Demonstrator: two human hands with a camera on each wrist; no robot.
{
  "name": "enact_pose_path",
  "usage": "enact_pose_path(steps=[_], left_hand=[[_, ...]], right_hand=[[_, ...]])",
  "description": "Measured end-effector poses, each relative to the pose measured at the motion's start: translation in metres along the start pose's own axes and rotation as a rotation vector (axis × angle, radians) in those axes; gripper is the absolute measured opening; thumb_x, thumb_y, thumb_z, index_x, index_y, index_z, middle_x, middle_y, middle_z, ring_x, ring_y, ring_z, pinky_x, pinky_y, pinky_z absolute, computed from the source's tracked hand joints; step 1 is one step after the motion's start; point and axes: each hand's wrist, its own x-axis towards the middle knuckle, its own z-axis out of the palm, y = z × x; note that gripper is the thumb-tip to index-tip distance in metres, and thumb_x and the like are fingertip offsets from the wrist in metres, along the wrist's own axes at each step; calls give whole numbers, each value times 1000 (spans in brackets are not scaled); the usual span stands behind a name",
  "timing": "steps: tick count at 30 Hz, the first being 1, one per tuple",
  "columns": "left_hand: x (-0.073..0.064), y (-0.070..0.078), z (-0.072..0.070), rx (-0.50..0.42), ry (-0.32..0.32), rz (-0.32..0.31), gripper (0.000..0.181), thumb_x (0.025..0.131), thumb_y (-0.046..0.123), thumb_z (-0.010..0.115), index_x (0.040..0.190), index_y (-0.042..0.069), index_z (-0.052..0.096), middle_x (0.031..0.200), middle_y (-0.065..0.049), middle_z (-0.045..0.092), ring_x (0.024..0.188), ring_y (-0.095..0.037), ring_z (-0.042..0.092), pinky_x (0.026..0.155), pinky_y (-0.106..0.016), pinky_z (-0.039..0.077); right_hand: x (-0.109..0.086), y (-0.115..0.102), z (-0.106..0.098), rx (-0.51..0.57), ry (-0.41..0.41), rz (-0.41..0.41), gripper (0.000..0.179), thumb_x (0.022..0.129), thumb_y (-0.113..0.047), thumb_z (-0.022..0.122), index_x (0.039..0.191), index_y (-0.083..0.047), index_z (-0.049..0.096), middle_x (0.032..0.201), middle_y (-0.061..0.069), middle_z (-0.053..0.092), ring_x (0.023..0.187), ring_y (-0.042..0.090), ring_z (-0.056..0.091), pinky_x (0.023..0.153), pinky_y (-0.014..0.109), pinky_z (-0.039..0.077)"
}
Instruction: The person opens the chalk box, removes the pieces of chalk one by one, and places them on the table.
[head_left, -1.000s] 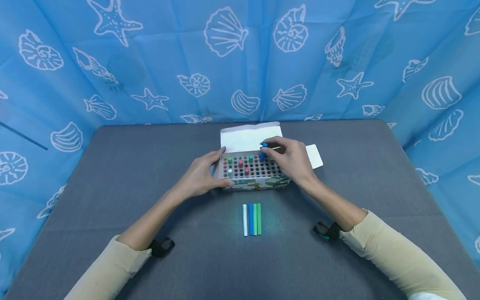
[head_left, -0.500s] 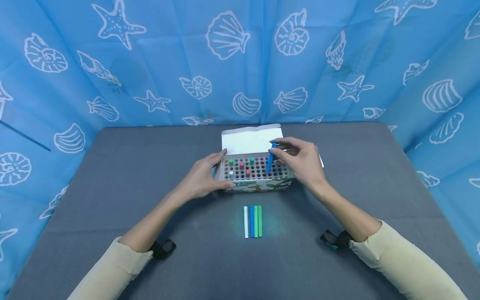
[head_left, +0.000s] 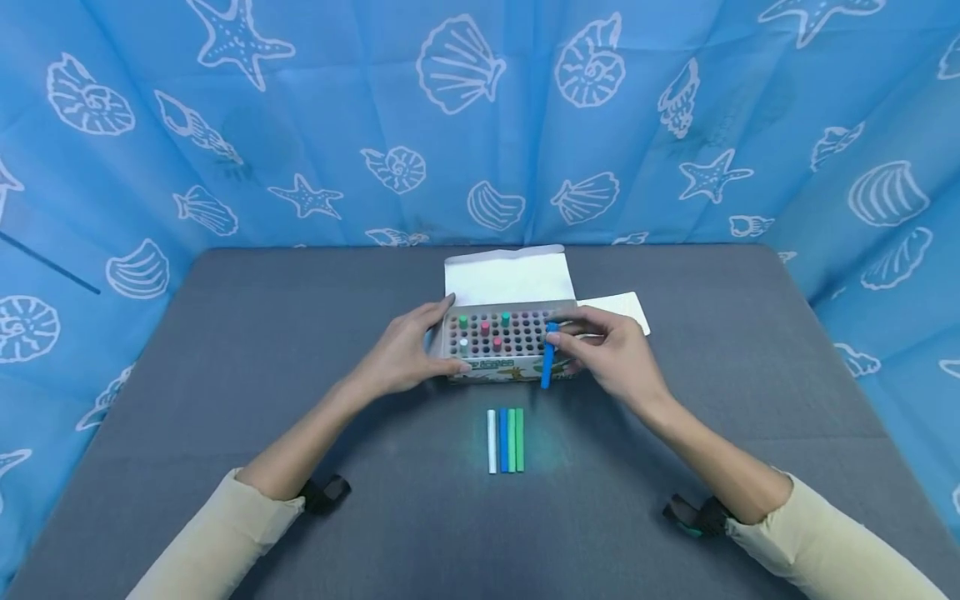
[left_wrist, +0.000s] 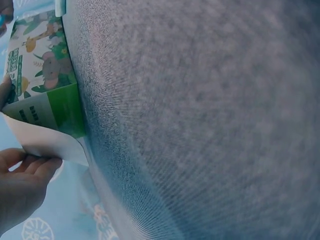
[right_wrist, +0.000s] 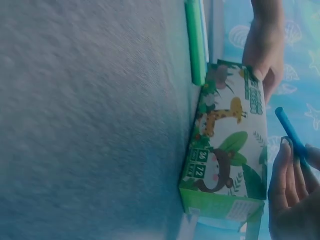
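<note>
A printed cardboard box (head_left: pixel 510 368) stands with its lid open, its top a grid of round holes. Several green, pink and white chalk sticks poke up from holes in its left half. My left hand (head_left: pixel 401 350) grips the left end, thumb along the front and fingers towards the back; in the left wrist view the fingers (left_wrist: pixel 37 167) touch a pale flap. My right hand (head_left: pixel 611 350) pinches a blue chalk stick (head_left: pixel 548 358) between thumb and fingers, tilted near upright before the box's front right. In the right wrist view this stick (right_wrist: pixel 289 129) is apart from the box.
In front of the box, a white stick (head_left: pixel 492 442), a blue stick (head_left: pixel 504 442) and two green sticks (head_left: pixel 520 442) lie side by side on the grey table (head_left: pixel 337 533). Behind rises the white lid (head_left: pixel 510 279); a side flap (head_left: pixel 633 308) juts right. A blue curtain (head_left: pixel 315 125) surrounds the table.
My right hand has lifted the blue chalk stick up from over the holes and brought it right and towards me, past the box's front edge. The left hand keeps its hold on the box.
</note>
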Motion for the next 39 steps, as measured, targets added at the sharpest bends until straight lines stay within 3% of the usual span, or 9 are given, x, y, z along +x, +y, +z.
enact_pose_path(steps=[9, 24, 33, 39], left_hand=[[0, 3, -3, 3, -13, -13, 103, 79, 39, 85, 157, 9, 25, 155, -21, 36, 139, -39, 39, 111, -52, 38], [1, 2, -1, 7, -10, 2, 102, 80, 40, 84, 157, 9, 25, 155, -20, 37, 138, -38, 41, 111, -52, 38], [0, 3, -2, -1, -9, 0, 102, 80, 39, 84, 157, 8, 25, 154, -21, 37, 137, -38, 42, 111, -52, 38], [0, 3, -1, -4, -12, -3, 102, 80, 38, 84, 157, 8, 24, 154, -21, 37, 136, -37, 43, 111, -51, 38]], right_hand=[[-16, 10, 6, 40, -79, 50, 31, 91, -13, 73, 119, 1, 69, 90, 16, 74, 64, 28, 71, 63, 37, 61], [-30, 37, 24, 46, -199, 210, 28, 90, -12, 74, 115, 0, 70, 87, 11, 71, 68, 25, 70, 57, 37, 60], [-30, 44, 28, 59, -260, 253, 21, 89, -9, 75, 106, 3, 70, 88, 11, 72, 67, 25, 71, 58, 37, 61], [-28, 47, 27, 42, -256, 275, 22, 88, -8, 75, 106, 4, 72, 86, 11, 72, 67, 24, 72, 61, 35, 61]])
